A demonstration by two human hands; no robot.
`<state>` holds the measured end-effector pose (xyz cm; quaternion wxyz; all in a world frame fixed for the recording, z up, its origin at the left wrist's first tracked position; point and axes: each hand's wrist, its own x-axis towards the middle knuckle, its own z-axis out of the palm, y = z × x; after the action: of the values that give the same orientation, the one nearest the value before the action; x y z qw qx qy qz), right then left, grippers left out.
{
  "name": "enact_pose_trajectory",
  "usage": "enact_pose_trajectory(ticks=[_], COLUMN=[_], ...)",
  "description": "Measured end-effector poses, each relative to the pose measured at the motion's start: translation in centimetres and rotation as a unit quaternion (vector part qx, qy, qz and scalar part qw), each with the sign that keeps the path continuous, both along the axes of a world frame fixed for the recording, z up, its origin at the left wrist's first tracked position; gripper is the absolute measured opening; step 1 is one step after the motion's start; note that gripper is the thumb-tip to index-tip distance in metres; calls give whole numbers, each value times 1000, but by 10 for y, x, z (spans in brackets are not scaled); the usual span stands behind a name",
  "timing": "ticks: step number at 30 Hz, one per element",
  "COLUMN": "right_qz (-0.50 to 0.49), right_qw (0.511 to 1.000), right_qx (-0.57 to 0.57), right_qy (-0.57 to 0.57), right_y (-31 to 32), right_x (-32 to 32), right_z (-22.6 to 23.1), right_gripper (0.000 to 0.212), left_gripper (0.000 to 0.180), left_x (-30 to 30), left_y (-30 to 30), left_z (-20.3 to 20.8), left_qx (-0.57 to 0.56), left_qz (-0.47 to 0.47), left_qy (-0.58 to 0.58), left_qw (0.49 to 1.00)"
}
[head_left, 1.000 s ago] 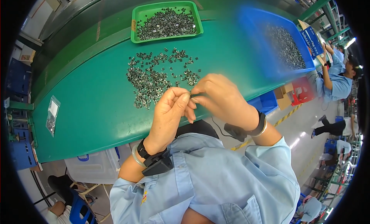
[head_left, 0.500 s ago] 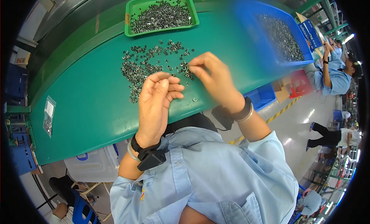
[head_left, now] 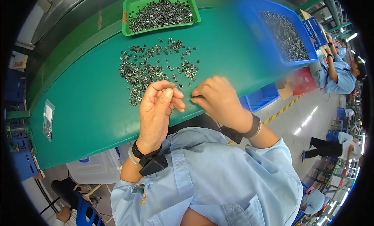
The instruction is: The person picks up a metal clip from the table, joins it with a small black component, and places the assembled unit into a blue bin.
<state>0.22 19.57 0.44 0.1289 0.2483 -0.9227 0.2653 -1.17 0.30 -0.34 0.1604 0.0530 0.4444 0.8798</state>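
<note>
Many small black and silver metal-looking pieces (head_left: 142, 72) lie in a loose heap on the green table, thinning out into a smaller cluster (head_left: 189, 70) on the right. My left hand (head_left: 156, 109) is palm-up just on the near side of the heap, its fingers curled and the thumb laid against the forefinger. Whatever it may hold is hidden. To its right, my right hand (head_left: 220, 101) hovers over the table's near edge with thumb and fingertips pinched together. Anything between those fingertips is too small to make out. The two hands are apart.
A green tray (head_left: 198, 19) of similar pieces stands at the far side. At the far right is a blue bin (head_left: 311, 51) filled with small pieces. A clear plastic bag (head_left: 48, 119) lies on the left. Another person (head_left: 343, 76) works beyond the bin.
My right hand has drawn back from the small cluster toward the table's near edge. The left hand's fingers have curled in slightly more. The view has shifted a little.
</note>
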Motion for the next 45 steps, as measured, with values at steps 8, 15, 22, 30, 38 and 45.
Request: enact_pose_trajectory(ticks=[8, 15, 22, 30, 38, 45], right_qz=[31, 66, 67, 83, 72, 74], right_qw=[990, 996, 994, 984, 980, 973], right_qx=[-125, -7, -69, -133, -161, -212], right_qy=[59, 52, 51, 88, 88, 61], right_y=[-11, -16, -17, -7, -14, -14], right_x=[-16, -19, -16, -14, -11, -5], right_z=[29, 43, 35, 21, 21, 16], right_gripper=[41, 55, 47, 34, 34, 38], left_gripper=[16, 15, 15, 14, 14, 14], left_x=[3, 2, 2, 2, 4, 8], left_y=[1, 4, 1, 1, 1, 2], left_z=[7, 13, 12, 8, 9, 10], left_qx=[-47, -123, -96, -60, -76, -52], left_qz=[-37, -69, -79, -82, -80, -95], left_qy=[5, 32, 15, -2, 2, -20], left_qw=[998, 990, 992, 995, 994, 994])
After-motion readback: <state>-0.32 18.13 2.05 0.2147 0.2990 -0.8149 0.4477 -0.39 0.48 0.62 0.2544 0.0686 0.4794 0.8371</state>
